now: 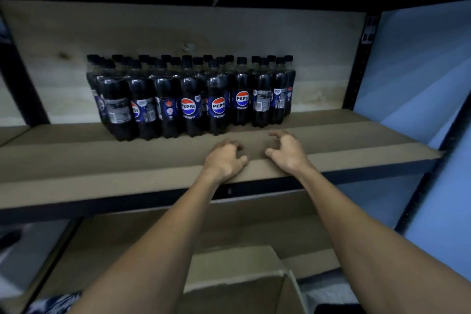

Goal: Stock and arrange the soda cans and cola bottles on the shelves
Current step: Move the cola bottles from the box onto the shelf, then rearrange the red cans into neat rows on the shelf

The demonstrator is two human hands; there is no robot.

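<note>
Several dark Pepsi cola bottles point(188, 99) with black caps stand in tight rows at the back of a brown shelf point(102, 160), upright against the pale wooden back panel. My left hand point(225, 158) hovers over the shelf's front part, fingers loosely curled, holding nothing. My right hand point(288, 150) is beside it, fingers spread and bent, also holding nothing. Both hands are a short way in front of the bottles and do not touch them. No cans are in view.
A black metal upright point(359, 69) frames the shelf on the right, with a blue wall point(418, 79) beyond. An open cardboard box point(242, 283) sits on the lower shelf under my arms. The shelf above hangs low over the bottles.
</note>
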